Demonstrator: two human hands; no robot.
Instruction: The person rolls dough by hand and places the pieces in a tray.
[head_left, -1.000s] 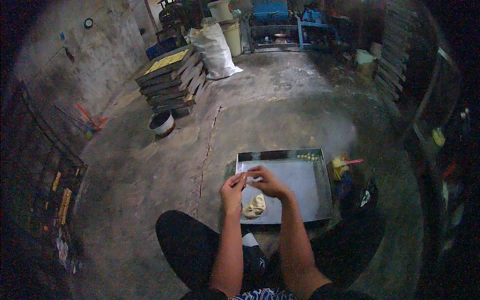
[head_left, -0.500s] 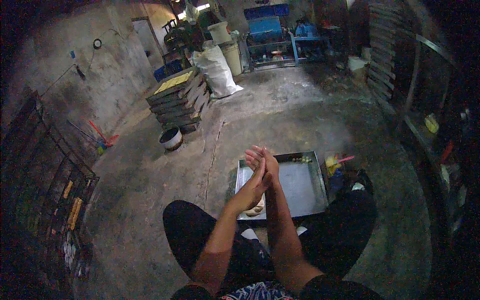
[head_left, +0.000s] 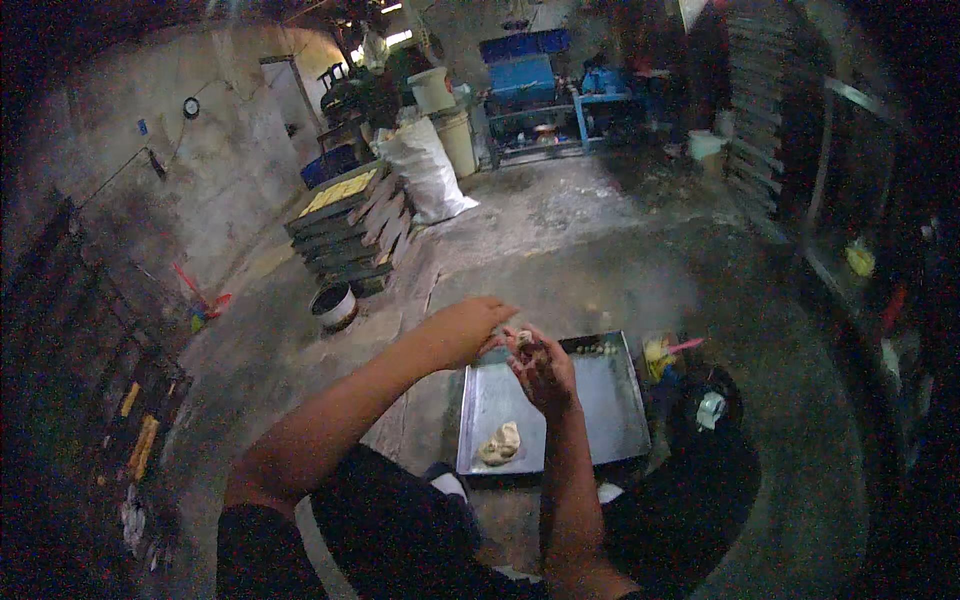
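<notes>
My right hand is cupped palm up over the tray, its fingers curled round a small pale piece of dough. Just to its left, my left hand hovers palm down with fingers stretched toward the right fingertips; I see nothing in it. Below both hands is a shallow rectangular metal tray on the floor between my legs. A larger lump of dough lies in its near left corner. Small round dough balls line the far edge, partly hidden behind my right hand.
Right of the tray lies a yellow item with a pink handle. Farther off are a round pot, stacked trays with yellow pieces on top, a white sack and a blue machine. A dark rack stands at left.
My palms were pressed together; now they are apart. The left hand has lifted away to the left, the right has turned palm up, and the dough lump shows fully.
</notes>
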